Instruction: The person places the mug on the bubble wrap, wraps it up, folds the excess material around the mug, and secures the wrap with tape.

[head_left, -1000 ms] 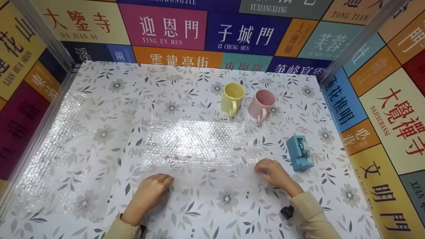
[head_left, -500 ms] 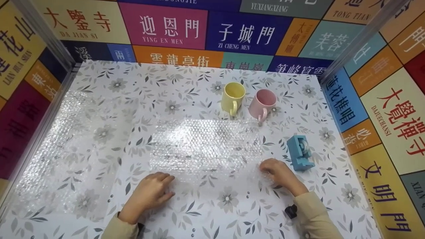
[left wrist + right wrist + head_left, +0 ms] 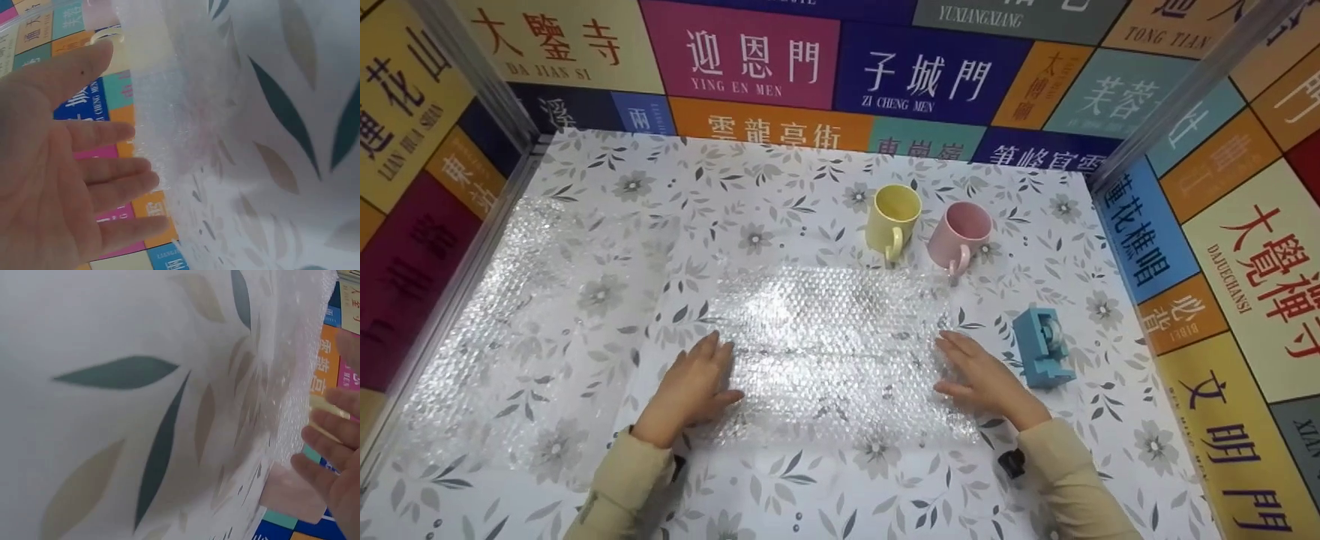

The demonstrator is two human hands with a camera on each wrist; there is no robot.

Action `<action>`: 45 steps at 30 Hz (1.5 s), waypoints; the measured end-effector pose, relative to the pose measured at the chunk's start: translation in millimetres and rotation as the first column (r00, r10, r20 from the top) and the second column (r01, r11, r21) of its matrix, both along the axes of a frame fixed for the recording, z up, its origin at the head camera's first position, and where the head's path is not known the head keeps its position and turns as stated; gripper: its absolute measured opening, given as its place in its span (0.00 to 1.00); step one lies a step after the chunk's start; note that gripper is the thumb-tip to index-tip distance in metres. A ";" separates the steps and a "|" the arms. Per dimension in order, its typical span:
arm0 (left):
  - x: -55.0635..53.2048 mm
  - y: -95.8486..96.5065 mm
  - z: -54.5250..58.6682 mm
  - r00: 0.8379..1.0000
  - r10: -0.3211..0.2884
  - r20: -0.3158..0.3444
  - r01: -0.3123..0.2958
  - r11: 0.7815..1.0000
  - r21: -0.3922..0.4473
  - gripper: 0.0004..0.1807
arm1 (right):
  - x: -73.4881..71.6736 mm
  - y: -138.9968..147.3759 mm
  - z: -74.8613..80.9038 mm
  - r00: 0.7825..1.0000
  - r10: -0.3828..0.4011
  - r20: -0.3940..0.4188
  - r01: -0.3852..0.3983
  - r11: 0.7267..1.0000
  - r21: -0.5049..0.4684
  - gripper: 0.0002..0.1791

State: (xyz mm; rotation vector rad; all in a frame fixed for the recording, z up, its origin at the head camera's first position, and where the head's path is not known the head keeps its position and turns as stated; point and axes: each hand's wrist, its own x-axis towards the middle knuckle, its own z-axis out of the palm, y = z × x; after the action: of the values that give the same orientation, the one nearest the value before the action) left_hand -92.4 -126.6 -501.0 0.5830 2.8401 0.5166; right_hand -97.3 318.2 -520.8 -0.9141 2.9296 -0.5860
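Note:
A clear sheet of bubble wrap [image 3: 840, 375] lies flat on the table in front of the person, with a crease running across it. At its left edge is the left hand [image 3: 695, 386], fingers straight and spread, seen palm-side in the left wrist view [image 3: 84, 169]. The right hand [image 3: 979, 379] stands at the opposite edge, its fingers also straight. Neither hand grips anything. In the right wrist view, the fingers [image 3: 332, 430] show beside the bubble wrap's edge [image 3: 298, 382].
Behind the wrap stand a yellow mug [image 3: 892, 221] and a pink mug [image 3: 958, 236], handles toward the person. A blue tape dispenser [image 3: 1044, 349] sits right of the right hand. Another bubble wrap sheet [image 3: 510, 337] covers the table's left side. Printed panels [image 3: 757, 56] wall the table in.
Both hands have moved forward and their fingers have straightened; the right hand no longer pinches the wrap's near corner. The near part of the wrap now lies flatter, toward the person.

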 end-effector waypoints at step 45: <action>-16.5 4.4 -25.9 0.998 0.055 -0.010 -0.056 0.998 -0.031 0.47 | -108.5 8.8 22.3 0.695 -0.561 0.450 0.711 0.631 -0.311 0.26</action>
State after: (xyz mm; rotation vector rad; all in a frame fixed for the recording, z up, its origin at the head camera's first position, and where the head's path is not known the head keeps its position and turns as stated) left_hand -108.8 -122.1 -526.9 0.5038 2.8750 0.4788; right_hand -205.7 327.0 -498.5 0.3187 2.7710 -1.3637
